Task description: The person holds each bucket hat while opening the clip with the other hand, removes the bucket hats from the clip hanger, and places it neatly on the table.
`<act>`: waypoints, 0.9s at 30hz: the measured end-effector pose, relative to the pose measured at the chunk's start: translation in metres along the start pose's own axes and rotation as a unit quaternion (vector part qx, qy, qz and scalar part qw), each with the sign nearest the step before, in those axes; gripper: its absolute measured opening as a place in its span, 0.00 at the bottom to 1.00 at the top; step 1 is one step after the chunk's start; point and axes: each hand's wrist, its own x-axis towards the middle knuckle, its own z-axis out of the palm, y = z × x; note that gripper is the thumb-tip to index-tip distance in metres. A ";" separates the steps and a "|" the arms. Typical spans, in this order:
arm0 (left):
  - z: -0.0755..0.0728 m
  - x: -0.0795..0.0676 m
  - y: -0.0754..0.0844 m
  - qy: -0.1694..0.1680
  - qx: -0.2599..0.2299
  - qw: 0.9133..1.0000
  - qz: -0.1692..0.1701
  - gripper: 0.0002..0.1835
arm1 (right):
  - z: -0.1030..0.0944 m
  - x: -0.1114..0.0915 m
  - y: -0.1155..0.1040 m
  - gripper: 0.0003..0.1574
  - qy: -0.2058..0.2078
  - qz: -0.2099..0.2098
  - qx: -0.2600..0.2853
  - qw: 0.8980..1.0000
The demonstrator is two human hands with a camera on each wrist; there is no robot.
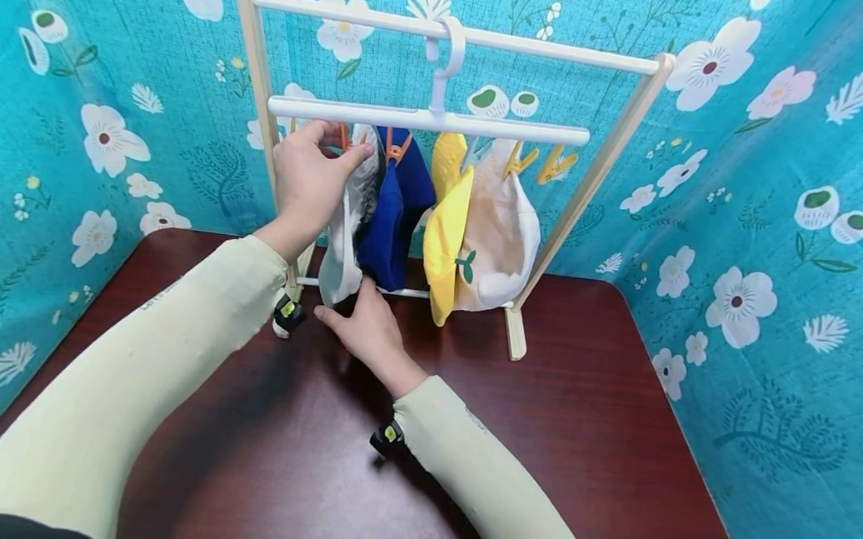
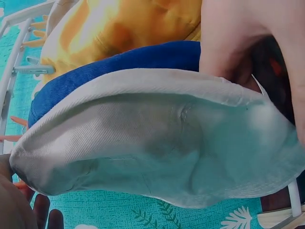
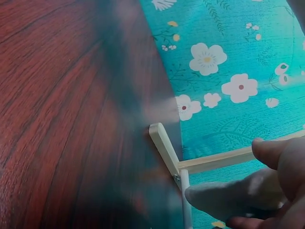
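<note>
A white cloth hat (image 1: pixel 341 251) hangs folded at the left end of a white hanger bar (image 1: pixel 501 129). My left hand (image 1: pixel 313 178) is at its top, thumb and fingers on either side of an orange clothespin (image 1: pixel 345 137). My right hand (image 1: pixel 376 328) is low down at the hat's lower end, its thumb in front and its fingers behind the cloth. In the left wrist view the white hat (image 2: pixel 143 138) fills the middle, with the right hand's fingers (image 2: pixel 224 57) between it and a blue hat (image 2: pixel 114 71). The right wrist view shows only part of the hat (image 3: pixel 233 198).
Beside the blue hat hang a yellow hat (image 1: pixel 444 245) and a cream hat (image 1: pixel 505 233), held by clothespins. A spare yellow clothespin (image 1: pixel 555 165) is at the bar's right end. The hanger hooks on a wooden rack (image 1: pixel 595 181) standing on a dark red table (image 1: pixel 541 427), before floral cloth (image 1: pixel 752 309).
</note>
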 end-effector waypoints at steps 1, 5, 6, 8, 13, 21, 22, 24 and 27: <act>0.000 0.000 0.000 0.002 -0.001 1.000 0.000 0.22 | 0.002 0.001 0.000 0.49 0.003 0.003 0.001 1.000; 0.001 -0.001 0.001 0.005 -0.001 1.000 -0.003 0.22 | 0.007 0.004 0.000 0.48 0.028 0.014 0.015 0.999; 0.001 -0.001 0.001 0.006 -0.001 1.000 -0.003 0.22 | 0.008 0.005 0.000 0.47 0.037 0.015 0.018 0.999; 0.002 -0.001 0.002 0.007 0.004 1.000 -0.006 0.23 | 0.010 0.007 0.002 0.44 0.054 0.013 0.026 0.998; 0.003 0.001 0.002 0.011 0.010 1.000 -0.010 0.24 | 0.011 0.009 0.006 0.36 0.087 -0.001 0.030 0.996; 0.003 0.003 0.001 0.012 0.006 1.000 -0.020 0.24 | 0.008 0.007 0.009 0.22 0.119 -0.027 0.036 0.992; 0.003 0.004 0.001 0.013 0.008 1.000 -0.022 0.24 | 0.008 0.007 0.009 0.21 0.121 -0.029 0.035 0.992; 0.004 0.004 0.001 0.015 0.011 1.000 -0.025 0.25 | 0.007 0.006 0.010 0.20 0.124 -0.032 0.035 0.991; 0.004 0.005 0.001 0.018 0.012 0.999 -0.026 0.26 | 0.005 0.005 0.011 0.19 0.129 -0.031 0.034 0.991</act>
